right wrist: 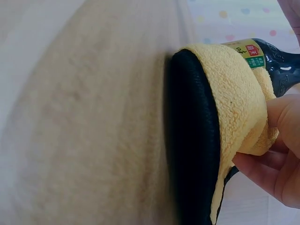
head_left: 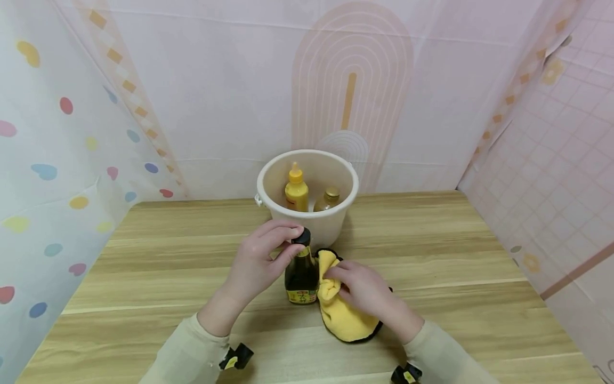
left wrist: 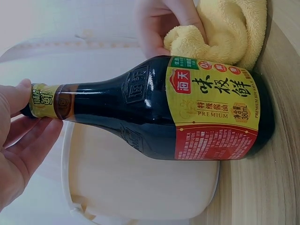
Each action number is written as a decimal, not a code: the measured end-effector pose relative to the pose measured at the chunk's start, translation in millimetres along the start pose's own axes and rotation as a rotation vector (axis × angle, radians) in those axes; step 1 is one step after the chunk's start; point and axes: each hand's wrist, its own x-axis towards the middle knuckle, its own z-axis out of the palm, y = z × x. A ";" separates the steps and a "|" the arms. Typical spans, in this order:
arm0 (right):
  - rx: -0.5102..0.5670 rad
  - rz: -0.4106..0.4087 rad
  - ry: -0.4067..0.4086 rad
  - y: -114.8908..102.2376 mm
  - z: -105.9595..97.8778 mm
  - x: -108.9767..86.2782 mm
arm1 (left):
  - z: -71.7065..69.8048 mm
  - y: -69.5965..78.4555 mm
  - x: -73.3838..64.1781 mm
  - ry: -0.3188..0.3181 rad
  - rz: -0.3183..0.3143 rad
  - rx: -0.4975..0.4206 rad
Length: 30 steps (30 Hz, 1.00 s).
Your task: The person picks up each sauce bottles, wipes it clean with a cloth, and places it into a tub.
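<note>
A dark soy sauce bottle (head_left: 301, 274) with a black cap and a yellow and red label (left wrist: 213, 110) stands upright on the table, in front of the bucket. My left hand (head_left: 263, 250) pinches it by the cap and neck, thumb and fingers at the top. To its right, my right hand (head_left: 362, 288) grips a bunched fold of a yellow cloth (head_left: 347, 320) with dark edging. In the right wrist view the cloth (right wrist: 239, 93) overlaps the bottle's lower part. The rest of the cloth spreads over the tabletop.
Behind the bottle stands a cream bucket (head_left: 280, 212). Inside it are a yellow squeeze bottle (head_left: 297, 196) and a bottle with a gold cap (head_left: 331, 194). The wooden table (head_left: 192, 256) meets patterned curtains (head_left: 230, 106) at the back and sides.
</note>
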 end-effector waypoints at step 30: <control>0.153 0.011 0.256 -9.0 -38.2 -3.5 | 0.4 -0.5 0.2 0.008 -0.006 -0.028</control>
